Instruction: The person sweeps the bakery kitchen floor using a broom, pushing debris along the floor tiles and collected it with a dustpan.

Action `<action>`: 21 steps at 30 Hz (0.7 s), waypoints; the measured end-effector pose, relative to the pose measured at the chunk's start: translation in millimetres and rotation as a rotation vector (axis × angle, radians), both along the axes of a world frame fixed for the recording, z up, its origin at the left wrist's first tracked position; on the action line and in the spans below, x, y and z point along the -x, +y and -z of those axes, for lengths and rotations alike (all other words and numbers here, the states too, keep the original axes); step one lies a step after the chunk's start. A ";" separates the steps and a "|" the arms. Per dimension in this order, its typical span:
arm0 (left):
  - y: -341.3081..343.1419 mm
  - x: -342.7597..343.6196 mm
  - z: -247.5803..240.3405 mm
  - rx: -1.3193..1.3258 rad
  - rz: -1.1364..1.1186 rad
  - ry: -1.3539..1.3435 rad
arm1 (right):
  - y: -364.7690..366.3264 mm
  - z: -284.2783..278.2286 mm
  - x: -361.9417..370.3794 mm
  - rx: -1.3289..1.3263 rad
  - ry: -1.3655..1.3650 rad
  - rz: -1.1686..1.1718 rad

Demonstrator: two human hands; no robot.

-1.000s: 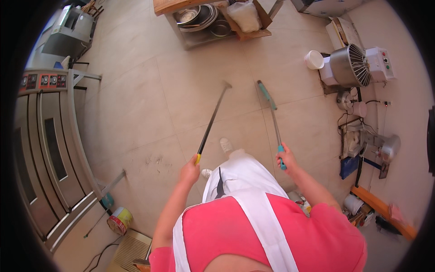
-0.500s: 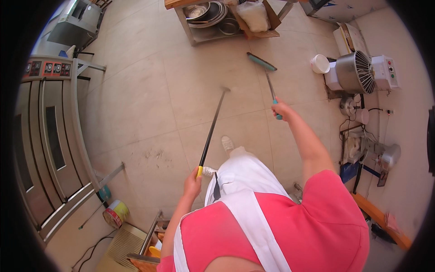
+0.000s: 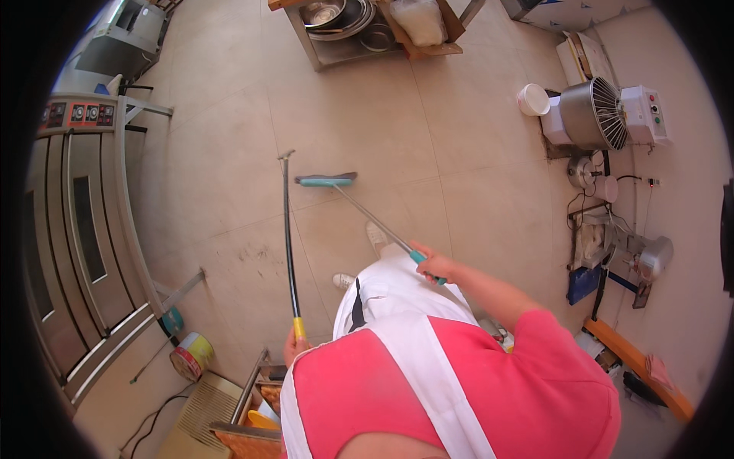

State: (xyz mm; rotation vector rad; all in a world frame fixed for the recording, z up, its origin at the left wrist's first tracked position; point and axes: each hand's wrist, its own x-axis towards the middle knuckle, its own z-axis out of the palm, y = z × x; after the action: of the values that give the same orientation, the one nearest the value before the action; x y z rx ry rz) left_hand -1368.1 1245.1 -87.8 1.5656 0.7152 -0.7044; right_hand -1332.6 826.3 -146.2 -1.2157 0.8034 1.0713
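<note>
In the head view, the left hand grasps the yellow grip at the near end of a long, straight black pole; the body hides part of those fingers. The pole points almost straight ahead, tipping slightly left, and ends in a small greyish crosspiece.

The right hand is closed around the teal grip of a broom with a thin grey metal shaft and a narrow teal head with dark bristles. Its shaft slants forward and leftward, so the head lies ahead and to the left of the right hand, in front of the body. The head's long axis runs crosswise, nearly square to the pole, its left end just beside the pole below the crosspiece. The right hand appears nearer to this head than the left.

Beneath both tools spreads a floor of large, pale beige tiles. Dark, scattered smudges mark it, left of the pole.
</note>
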 end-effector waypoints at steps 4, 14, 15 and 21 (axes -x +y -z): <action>-2.2 -20.5 -12.8 -0.021 -0.019 -0.003 | -19.3 -34.9 44.1 0.037 0.021 0.187; 22.2 10.5 -21.1 0.114 -0.134 0.055 | -25.4 -15.3 51.6 0.097 0.085 0.862; 26.0 18.9 -21.8 0.110 -0.137 0.043 | -18.7 -10.4 50.9 0.058 0.181 0.720; 50.6 62.5 -23.6 0.032 -0.166 -0.033 | 98.2 -10.9 72.8 0.031 0.232 0.062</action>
State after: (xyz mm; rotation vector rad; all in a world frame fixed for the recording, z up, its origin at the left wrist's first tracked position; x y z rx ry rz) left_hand -1430.7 1295.7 -64.2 1.4670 0.7954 -0.5630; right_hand -1405.5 924.5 -135.3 -1.0972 1.0332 1.1657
